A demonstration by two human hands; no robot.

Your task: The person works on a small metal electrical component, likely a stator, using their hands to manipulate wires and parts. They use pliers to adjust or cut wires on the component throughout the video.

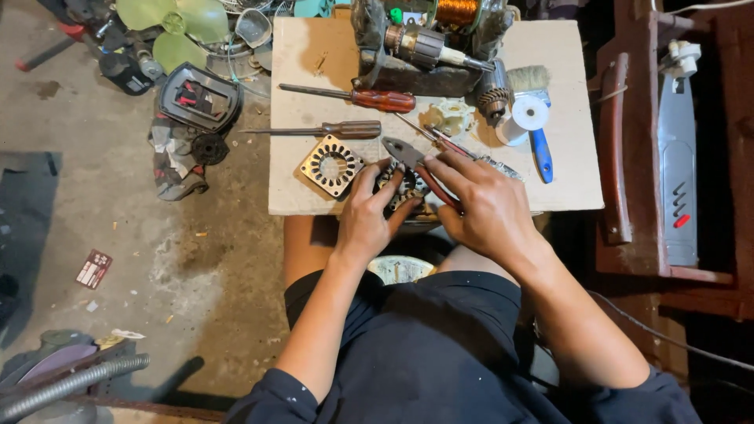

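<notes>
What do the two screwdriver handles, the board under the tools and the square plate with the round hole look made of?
The screwdriver handles look like glossy reddish-brown plastic, possibly varnished wood. The board looks like matte tan cardboard or fibreboard, stained in places. The square plate looks like dull grey metal, with slots cut around its hole.

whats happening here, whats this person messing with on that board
A person sits over a light cardboard sheet laid as a work surface. The left hand steadies a round metal motor stator at the near edge, while the right hand grips red-handled pliers, the jaws pointing away over the stator. A second square metal stator plate lies just to the left. Two brown-handled screwdrivers and a blue-handled paintbrush lie untouched behind.
</notes>
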